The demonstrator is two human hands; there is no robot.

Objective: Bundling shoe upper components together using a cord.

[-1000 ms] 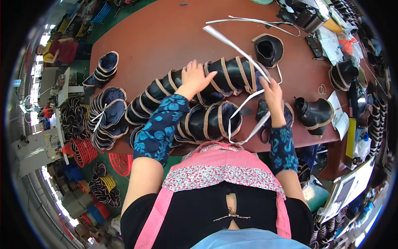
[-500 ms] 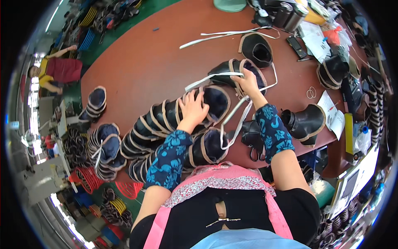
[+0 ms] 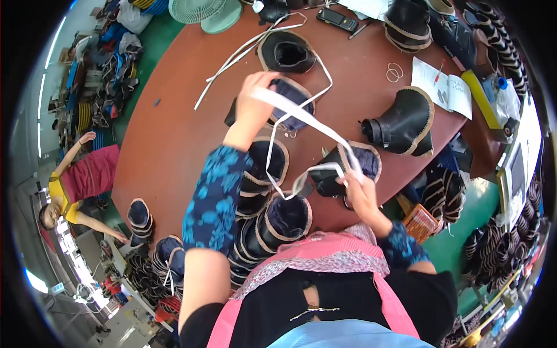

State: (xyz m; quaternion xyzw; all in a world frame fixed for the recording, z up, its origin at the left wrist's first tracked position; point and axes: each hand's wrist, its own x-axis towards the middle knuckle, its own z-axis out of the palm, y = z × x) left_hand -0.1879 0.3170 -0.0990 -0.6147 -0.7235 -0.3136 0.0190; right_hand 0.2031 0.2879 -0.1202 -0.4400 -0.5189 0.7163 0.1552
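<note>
A long white ribbon (image 3: pixel 313 123) is stretched between my two hands. My left hand (image 3: pixel 250 113) is closed on its far end, over a black boot upper (image 3: pixel 297 104) with tan edging that it partly hides. My right hand (image 3: pixel 361 200) pinches the ribbon nearer my body, in front of another boot upper (image 3: pixel 364 159). A slack loop hangs over two rows of nested boot uppers (image 3: pixel 287 216) near my apron. Farther off, more ribbon runs around a single boot upper (image 3: pixel 288 53) standing open end up.
A buckled boot upper (image 3: pixel 406 122) lies at right, near an open notebook (image 3: pixel 441 87) and rubber bands (image 3: pixel 394 72). A handheld device (image 3: pixel 337 19) and green fan (image 3: pixel 221 16) are at the far edge. Another person (image 3: pixel 87 180) reaches toward a small boot stack (image 3: pixel 139 217) at left.
My left hand has left the nested row for the boot upper beyond it. My right hand has come back toward me with the ribbon. The whole view has shifted, and the other person's arm has lowered.
</note>
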